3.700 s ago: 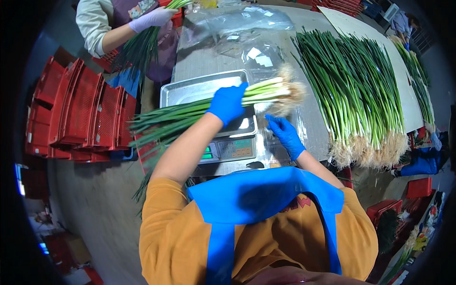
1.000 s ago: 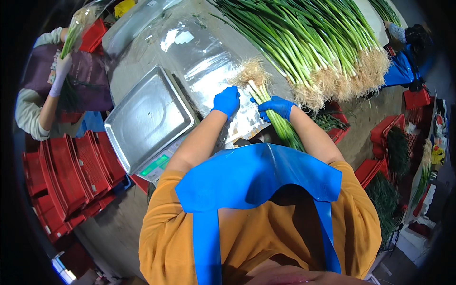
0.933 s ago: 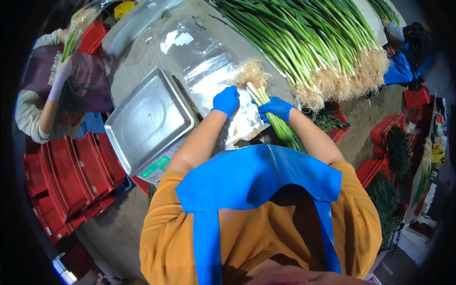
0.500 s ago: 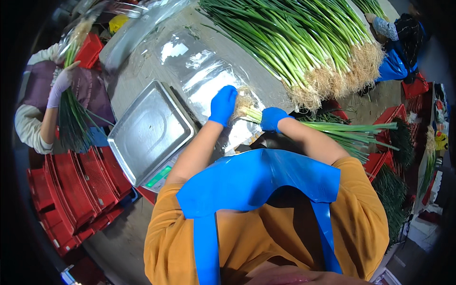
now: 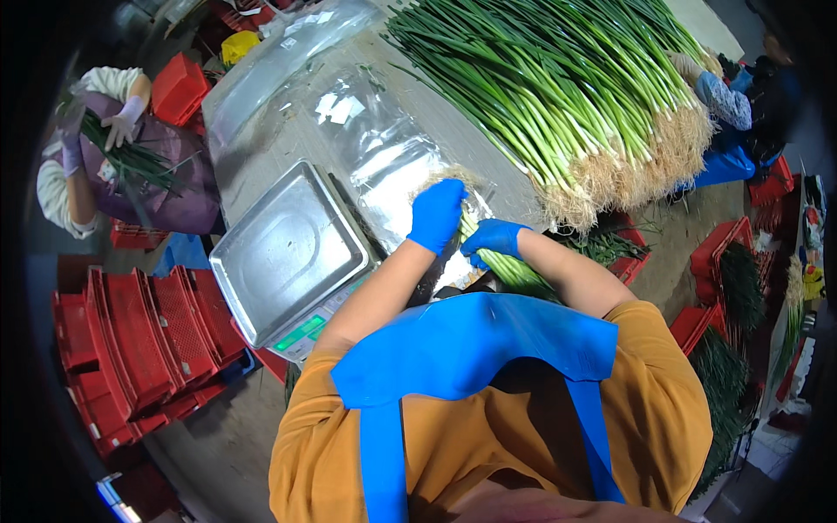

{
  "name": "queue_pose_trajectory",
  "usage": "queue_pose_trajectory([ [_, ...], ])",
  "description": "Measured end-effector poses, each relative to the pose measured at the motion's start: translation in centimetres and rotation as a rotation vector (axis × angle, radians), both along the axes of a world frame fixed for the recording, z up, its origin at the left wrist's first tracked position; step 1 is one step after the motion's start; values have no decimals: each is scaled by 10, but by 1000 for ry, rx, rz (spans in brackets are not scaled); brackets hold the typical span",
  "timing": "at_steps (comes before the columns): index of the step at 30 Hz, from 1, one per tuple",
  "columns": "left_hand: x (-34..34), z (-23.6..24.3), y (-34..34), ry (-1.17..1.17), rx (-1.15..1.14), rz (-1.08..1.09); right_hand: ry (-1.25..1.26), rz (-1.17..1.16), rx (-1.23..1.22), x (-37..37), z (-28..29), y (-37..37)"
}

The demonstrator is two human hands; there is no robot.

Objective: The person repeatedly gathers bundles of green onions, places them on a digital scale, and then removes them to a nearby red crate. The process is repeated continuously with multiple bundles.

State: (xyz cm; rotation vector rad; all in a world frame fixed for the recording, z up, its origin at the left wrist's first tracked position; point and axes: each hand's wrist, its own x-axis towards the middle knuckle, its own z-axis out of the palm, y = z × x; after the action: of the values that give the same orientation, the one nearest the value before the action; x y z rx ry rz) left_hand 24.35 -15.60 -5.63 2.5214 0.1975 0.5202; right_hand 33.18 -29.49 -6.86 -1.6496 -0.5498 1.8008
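Observation:
A bunch of spring onions [image 5: 516, 272] is gripped in both blue-gloved hands, just in front of my apron. My left hand [image 5: 438, 216] is closed around its root end, with pale roots [image 5: 452, 177] showing beyond the fingers. Lower on the stems, my right hand [image 5: 497, 241] is closed around the green-white stalks. The leaf ends pass beneath my right forearm and are hidden there. Under and beyond my hands lie clear plastic bags [image 5: 370, 131] on the table. A weighing scale with a metal tray [image 5: 292, 253] stands left of my left forearm.
A large pile of spring onions [image 5: 558, 96] covers the table's far right, roots toward me. Red crates [image 5: 153, 336] are stacked at left; more red crates [image 5: 719, 261] stand at right. One co-worker's gloved hand [image 5: 124, 122] is over green leaves at far left; another's sleeve [image 5: 724, 100] reaches the pile.
The bunch has swung round: its leaves stretched right past my right forearm and now point down toward my apron. The left co-worker's upright bunch has been lowered.

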Motion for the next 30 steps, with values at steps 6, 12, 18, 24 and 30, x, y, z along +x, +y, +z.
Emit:
queue_pose_trajectory([
  [6,-22,21,8,-76,-51,-140,202,-275,125,34,61,-17],
  [12,-22,17,-16,-113,-235,-22,284,-445,233,40,59,-6],
  [18,-30,31,-19,-34,-399,-196,17,-323,338,57,47,-16],
  [24,-24,77,-30,-117,-1439,162,-595,59,243,6,94,20],
  [30,-52,87,-21,-616,-1560,538,-58,287,420,-14,111,30],
])
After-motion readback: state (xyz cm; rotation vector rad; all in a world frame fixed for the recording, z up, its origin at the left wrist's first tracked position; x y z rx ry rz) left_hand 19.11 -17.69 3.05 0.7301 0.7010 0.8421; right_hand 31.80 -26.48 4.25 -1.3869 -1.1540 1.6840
